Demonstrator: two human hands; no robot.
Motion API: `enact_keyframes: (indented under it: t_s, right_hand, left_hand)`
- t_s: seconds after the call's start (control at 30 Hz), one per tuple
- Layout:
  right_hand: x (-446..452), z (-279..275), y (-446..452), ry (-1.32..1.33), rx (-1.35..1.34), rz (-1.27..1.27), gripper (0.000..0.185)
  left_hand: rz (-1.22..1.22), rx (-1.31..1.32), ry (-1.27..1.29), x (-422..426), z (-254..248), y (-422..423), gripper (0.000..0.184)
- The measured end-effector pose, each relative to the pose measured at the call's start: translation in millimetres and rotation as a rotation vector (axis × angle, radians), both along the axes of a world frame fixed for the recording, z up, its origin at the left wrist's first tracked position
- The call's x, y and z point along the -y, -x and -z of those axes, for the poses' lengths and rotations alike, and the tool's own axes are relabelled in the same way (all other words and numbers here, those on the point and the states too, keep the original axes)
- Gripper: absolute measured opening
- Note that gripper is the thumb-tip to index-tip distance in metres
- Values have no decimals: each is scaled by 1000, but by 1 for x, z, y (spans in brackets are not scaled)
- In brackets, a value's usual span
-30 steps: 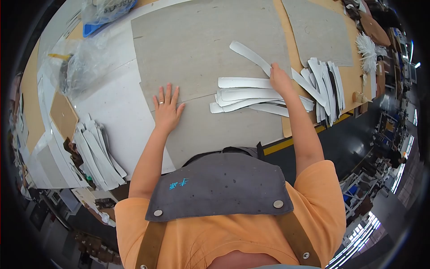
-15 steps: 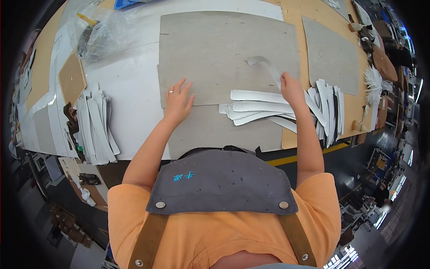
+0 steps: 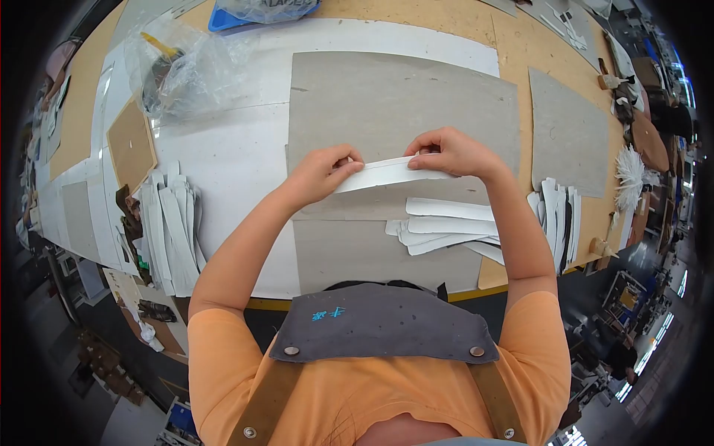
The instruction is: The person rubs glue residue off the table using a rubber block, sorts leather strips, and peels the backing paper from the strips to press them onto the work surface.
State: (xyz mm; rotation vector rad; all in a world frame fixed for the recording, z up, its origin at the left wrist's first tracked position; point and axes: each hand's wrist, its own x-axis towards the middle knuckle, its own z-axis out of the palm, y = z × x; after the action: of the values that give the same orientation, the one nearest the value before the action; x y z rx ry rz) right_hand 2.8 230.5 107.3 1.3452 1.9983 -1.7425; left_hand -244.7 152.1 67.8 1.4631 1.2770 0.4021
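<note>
A white curved strip (image 3: 388, 174) is stretched between my two hands above the grey board (image 3: 401, 97). My left hand (image 3: 327, 172) pinches it near its left end. Farther right, my right hand (image 3: 450, 154) grips it between thumb and fingers, and a bit of the strip shows below that hand. Just nearer to me, a fanned pile of white strips (image 3: 446, 226) lies on the board, partly hidden by my right forearm. More strips (image 3: 554, 219) stand in a bundle right of that forearm.
Another bundle of white strips (image 3: 172, 230) lies at the left edge. Behind it are a tan board (image 3: 132, 145) and a clear plastic bag (image 3: 197, 74). A blue tray (image 3: 223, 20) is at the back, a second grey board (image 3: 567, 134) at the right.
My right hand has brought the strip left and in front of me. My left hand, empty and spread before, has closed on its other end. The view has shifted.
</note>
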Motion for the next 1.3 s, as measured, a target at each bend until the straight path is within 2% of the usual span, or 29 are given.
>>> enact_keyframes:
  t_s: [0.03, 0.13, 0.23, 0.33, 0.43, 0.53, 0.57, 0.63, 0.7, 1.03, 1.3]
  right_hand:
    - [-11, 2, 4, 56, 60, -4, 19]
    - [-42, 47, -1, -14, -85, 82, 17]
    - [-72, 87, -1, -97, -152, 221, 17]
    - [-95, 109, 7, -198, -134, 321, 16]
    - [-116, 129, 17, -317, -125, 384, 18]
    - [-132, 146, 25, -503, -73, 453, 17]
    - [-136, 149, 26, -550, -44, 475, 16]
    - [-140, 156, 27, -637, 8, 518, 16]
    - [-140, 161, 26, -719, 52, 558, 16]
    - [-135, 172, 28, -691, 32, 630, 19]
    - [-135, 174, 28, -702, 31, 651, 21]
  left_hand:
    - [-1, -74, 68, -9, 0, 8, 13]
    - [-24, -162, 38, -42, 16, 36, 17]
    - [-76, -159, -238, -73, 61, 69, 18]
    - [-227, -54, -343, -104, 90, 91, 20]
    - [-445, -49, -271, -128, 112, 97, 24]
    - [-580, -154, -411, -144, 150, 92, 26]
    - [-601, -182, -356, -147, 154, 90, 26]
    - [-641, -236, -245, -152, 143, 83, 25]
    - [-674, -194, -266, -154, 141, 80, 26]
    - [-797, -68, -166, -156, 128, 77, 32]
    - [-791, -106, -177, -159, 124, 72, 27]
